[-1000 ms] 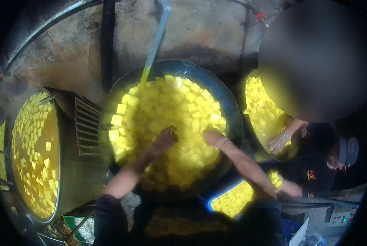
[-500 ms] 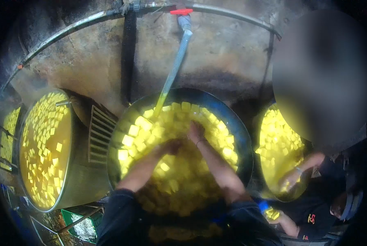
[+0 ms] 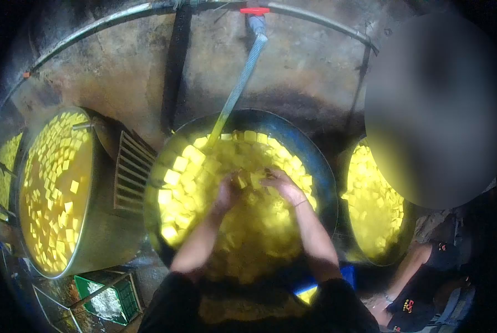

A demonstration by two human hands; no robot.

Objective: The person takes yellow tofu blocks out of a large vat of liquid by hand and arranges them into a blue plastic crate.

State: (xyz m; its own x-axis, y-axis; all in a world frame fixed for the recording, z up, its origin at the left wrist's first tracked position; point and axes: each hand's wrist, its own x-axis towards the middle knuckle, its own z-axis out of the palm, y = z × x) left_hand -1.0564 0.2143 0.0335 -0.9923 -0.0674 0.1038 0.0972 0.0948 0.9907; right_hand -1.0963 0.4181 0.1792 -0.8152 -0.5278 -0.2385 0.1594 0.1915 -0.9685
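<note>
A large round dark vat [image 3: 327, 183] is in front of me, with murky yellow liquid and many yellow blocks [image 3: 172, 177] inside. My left hand [image 3: 228, 191] is over the middle of the liquid, fingers bent around a yellow block [image 3: 243, 181] at their tips; the grip is partly hidden. To its right, my right hand [image 3: 282, 185] reaches inward with its fingers stretched and apart, low over more blocks at the surface. A hose [image 3: 240, 83] hangs down into the vat beyond both hands.
At left, a tall metal vat [image 3: 101, 222] holds floating yellow blocks, beside a slatted rack [image 3: 131, 172]. Another vat [image 3: 406, 238] of blocks stands right, with a co-worker's arm [image 3: 408, 272] near. A green crate [image 3: 127, 299] and a blue container [image 3: 347, 273] are low down.
My left hand has come up out of the murky liquid. My right hand has shifted right and down, its fingers spreading. The co-worker's hand has left the right vat.
</note>
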